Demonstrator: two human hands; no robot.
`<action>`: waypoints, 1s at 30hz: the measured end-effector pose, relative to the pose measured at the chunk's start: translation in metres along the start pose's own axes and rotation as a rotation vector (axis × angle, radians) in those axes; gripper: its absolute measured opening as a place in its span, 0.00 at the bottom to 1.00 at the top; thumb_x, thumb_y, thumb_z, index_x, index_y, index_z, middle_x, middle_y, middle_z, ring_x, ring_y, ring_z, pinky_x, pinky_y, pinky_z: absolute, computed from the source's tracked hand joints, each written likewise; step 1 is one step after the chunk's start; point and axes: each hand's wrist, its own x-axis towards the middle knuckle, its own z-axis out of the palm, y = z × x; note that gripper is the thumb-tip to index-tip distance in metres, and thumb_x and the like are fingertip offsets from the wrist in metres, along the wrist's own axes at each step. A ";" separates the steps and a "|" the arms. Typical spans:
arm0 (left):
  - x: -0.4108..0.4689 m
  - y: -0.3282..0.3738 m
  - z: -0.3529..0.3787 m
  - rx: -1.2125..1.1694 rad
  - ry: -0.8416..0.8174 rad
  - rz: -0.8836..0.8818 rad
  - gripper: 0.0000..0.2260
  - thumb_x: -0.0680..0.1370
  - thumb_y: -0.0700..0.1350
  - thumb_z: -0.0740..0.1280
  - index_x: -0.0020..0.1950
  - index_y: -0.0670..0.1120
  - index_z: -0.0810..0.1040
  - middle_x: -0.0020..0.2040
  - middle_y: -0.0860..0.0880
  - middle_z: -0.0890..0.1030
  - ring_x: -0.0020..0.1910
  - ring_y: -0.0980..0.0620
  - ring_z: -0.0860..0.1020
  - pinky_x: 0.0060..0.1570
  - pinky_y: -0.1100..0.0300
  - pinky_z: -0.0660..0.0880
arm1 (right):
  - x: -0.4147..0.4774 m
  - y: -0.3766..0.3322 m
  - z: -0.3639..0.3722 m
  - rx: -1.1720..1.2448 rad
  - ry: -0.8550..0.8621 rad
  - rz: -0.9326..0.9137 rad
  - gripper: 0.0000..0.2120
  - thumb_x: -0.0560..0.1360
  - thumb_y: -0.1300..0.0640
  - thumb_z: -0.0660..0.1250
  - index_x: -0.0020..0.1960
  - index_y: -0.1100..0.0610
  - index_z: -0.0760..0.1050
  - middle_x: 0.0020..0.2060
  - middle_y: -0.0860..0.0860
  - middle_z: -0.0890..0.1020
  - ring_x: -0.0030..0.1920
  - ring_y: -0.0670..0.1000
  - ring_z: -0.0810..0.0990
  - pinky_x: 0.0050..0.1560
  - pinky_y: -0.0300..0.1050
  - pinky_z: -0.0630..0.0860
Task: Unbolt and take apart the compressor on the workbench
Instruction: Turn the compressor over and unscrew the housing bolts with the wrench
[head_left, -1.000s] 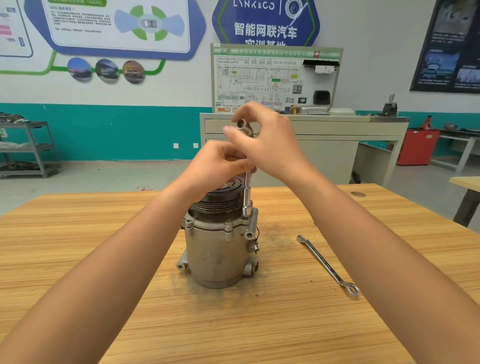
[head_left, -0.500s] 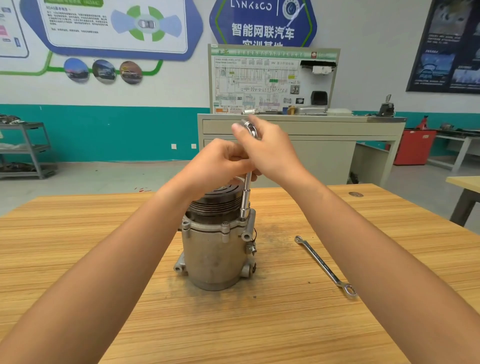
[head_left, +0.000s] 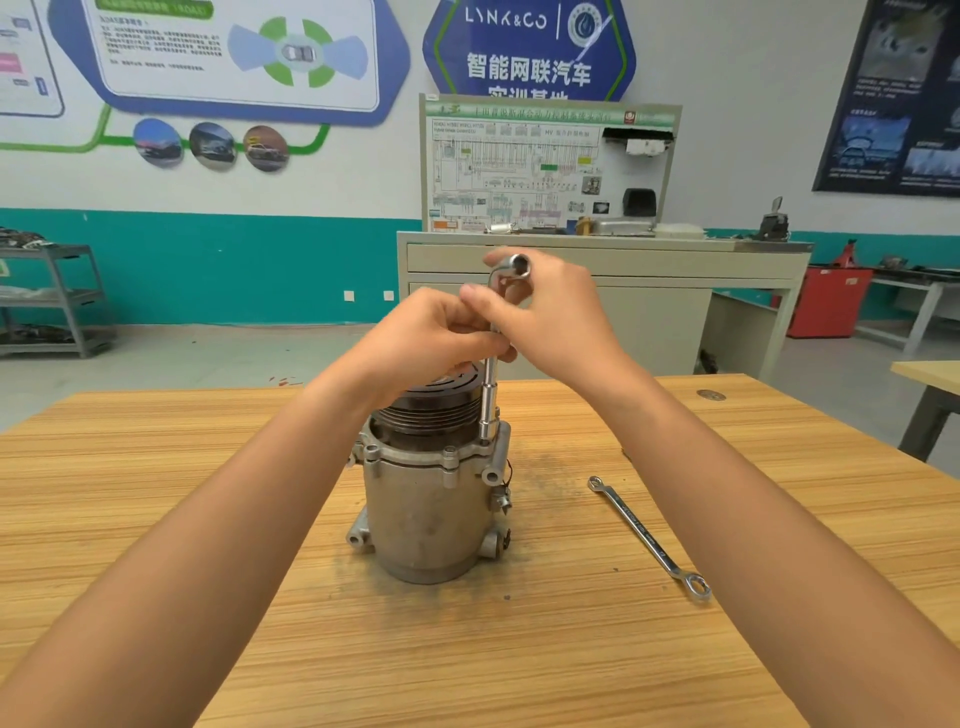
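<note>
- Filling the lower part of the view, the wooden workbench (head_left: 156, 467) carries the job; its far edge runs across behind the hands and its far right corner shows a small round metal inset.
- Beyond the far edge stands a grey cabinet (head_left: 649, 265) with a wiring-diagram board (head_left: 519, 171) upright on top of it.
- At the middle of the workbench, a little nearer the far edge than the near one, the compressor (head_left: 431, 514) stands upright on its end, with the dark grooved pulley (head_left: 431, 413) uppermost.
- From the near left corner the arm reaches in, and the left hand (head_left: 421, 338) hovers over the pulley with its fingers curled tightly round the mid-shaft of the tool.
- From the near right side the right hand (head_left: 561, 317) meets it, finger and thumb pinching the bent upper end of the same tool, just below its open socket mouth.
- An L-shaped socket wrench (head_left: 489, 395) stands nearly vertical, its lower socket seated on the flange at the right of the pulley.
- Well apart to the right, a ring spanner (head_left: 647, 535) lies flat, slanting from the far left toward the near right edge.
- Smaller bolt heads (head_left: 450, 457) sit around the flange rim facing the near edge.
</note>
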 end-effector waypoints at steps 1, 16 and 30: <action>0.000 -0.001 0.003 0.020 0.066 0.016 0.04 0.75 0.40 0.70 0.44 0.42 0.84 0.29 0.58 0.81 0.25 0.65 0.71 0.29 0.74 0.66 | -0.003 0.001 0.002 0.044 0.053 0.055 0.10 0.71 0.48 0.70 0.43 0.56 0.77 0.37 0.50 0.80 0.40 0.49 0.78 0.42 0.45 0.75; 0.003 -0.014 0.010 -0.115 0.096 -0.041 0.03 0.75 0.38 0.69 0.44 0.45 0.79 0.38 0.54 0.83 0.34 0.66 0.78 0.35 0.76 0.70 | -0.005 0.008 0.008 0.547 0.021 0.297 0.10 0.74 0.53 0.67 0.54 0.55 0.78 0.33 0.44 0.82 0.35 0.37 0.80 0.32 0.27 0.72; 0.003 -0.009 -0.001 0.004 -0.010 0.026 0.04 0.74 0.40 0.71 0.47 0.47 0.84 0.43 0.51 0.85 0.45 0.61 0.81 0.50 0.68 0.74 | -0.012 0.011 0.011 0.577 -0.163 0.221 0.08 0.77 0.54 0.64 0.39 0.51 0.76 0.33 0.43 0.80 0.33 0.37 0.78 0.33 0.30 0.72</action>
